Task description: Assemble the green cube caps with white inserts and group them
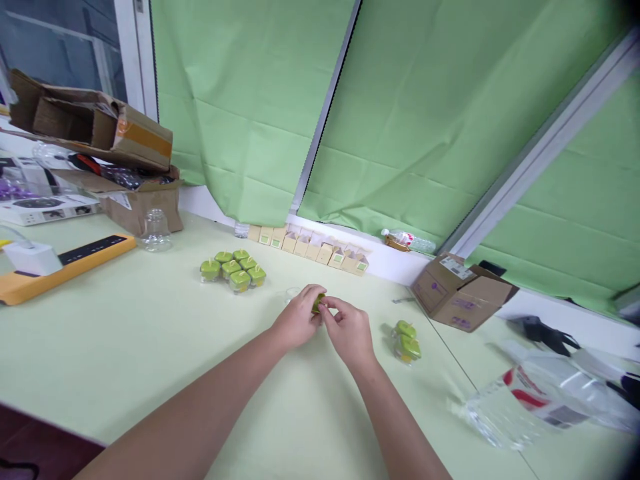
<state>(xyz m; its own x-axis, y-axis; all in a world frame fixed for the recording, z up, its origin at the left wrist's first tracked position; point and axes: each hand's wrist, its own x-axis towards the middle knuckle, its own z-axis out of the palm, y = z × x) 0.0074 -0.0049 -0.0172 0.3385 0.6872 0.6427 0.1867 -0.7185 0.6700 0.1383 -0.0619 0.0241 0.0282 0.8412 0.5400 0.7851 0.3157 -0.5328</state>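
Note:
A small green candle (317,304) is between my two hands over the middle of the table, mostly covered by fingers. My left hand (297,319) is closed around it from the left. From the right, my right hand (351,330) pinches at its edge with thumb and fingertips. Just beyond my left hand, a small clear cup (291,293) shows in part. Several similar green candles (231,268), squarish with pale wicks on top and clear cups below, stand grouped to the left. Two more green candles (409,347) stand to the right of my right hand.
Small cardboard boxes (313,248) line the back wall. At left lie an orange power strip (95,260), a clear plastic dome (156,230) and stacked cartons (143,200). On the right are an open carton (457,293) and a large clear bottle (530,400). Green curtains (390,120) hang behind.

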